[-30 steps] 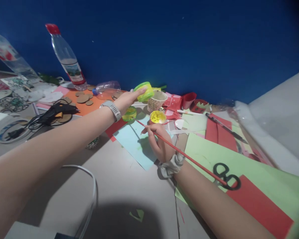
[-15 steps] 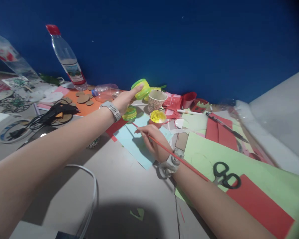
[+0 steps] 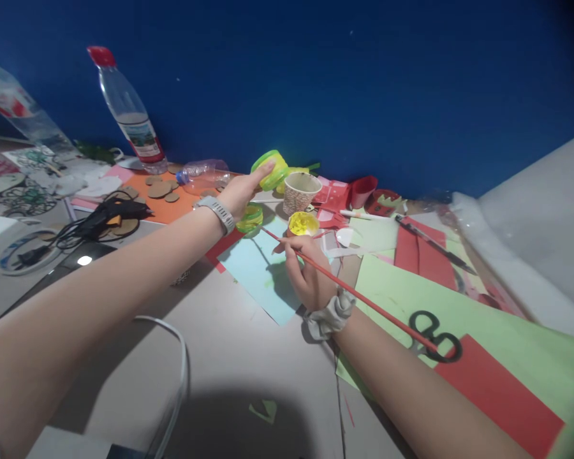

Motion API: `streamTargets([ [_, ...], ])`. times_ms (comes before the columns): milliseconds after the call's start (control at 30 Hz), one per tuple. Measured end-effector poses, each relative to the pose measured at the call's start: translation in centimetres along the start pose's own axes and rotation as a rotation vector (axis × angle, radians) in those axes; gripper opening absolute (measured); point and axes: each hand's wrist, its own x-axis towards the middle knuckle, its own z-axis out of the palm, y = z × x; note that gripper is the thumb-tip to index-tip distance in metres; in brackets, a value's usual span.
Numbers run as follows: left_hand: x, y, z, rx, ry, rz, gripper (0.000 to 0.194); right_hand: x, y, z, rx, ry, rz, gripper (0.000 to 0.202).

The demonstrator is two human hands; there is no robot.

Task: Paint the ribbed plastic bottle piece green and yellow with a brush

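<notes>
My left hand (image 3: 243,193) is raised over the table, its fingers closed around a yellow round piece with green rims (image 3: 270,169). A similar yellow-green round piece (image 3: 250,218) is below that hand, by the corner of a light blue sheet (image 3: 253,271). Over this sheet, my right hand (image 3: 309,264) pinches a long thin red stick (image 3: 363,298). The stick's tip points up and left toward the lower round piece; its detail is too small to make out. Just behind my right hand stands a small cup of yellow paint (image 3: 304,223), beside a patterned paper cup (image 3: 301,192).
Black-handled scissors (image 3: 433,336) lie on green paper (image 3: 387,293) at the right, partly under the red stick. A red-capped bottle (image 3: 131,118) stands at the back left. A black-corded tool (image 3: 119,207) and a white cable (image 3: 179,347) lie at the left.
My right hand has shifted slightly right, and the red stick has moved right with it, away from the lower round piece. My left hand stays almost still with its round piece.
</notes>
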Motion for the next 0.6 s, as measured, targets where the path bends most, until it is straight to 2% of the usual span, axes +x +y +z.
streamTargets([
  [167, -0.31, 0.18, -0.01, -0.055, -0.022, 0.009, 0.053, 0.14, 0.1, 0.31, 0.036, -0.105, -0.066, 0.017],
  [367, 0.06, -0.02, 0.16, -0.053, 0.007, -0.006, 0.061, 0.01, 0.05, 0.08, -0.007, -0.002, -0.018, 0.016],
  [600, 0.37, -0.15, 0.41, -0.047, 0.035, -0.016, 0.066, 0.05, 0.23, 0.56, 0.0, -0.105, -0.09, 0.017],
])
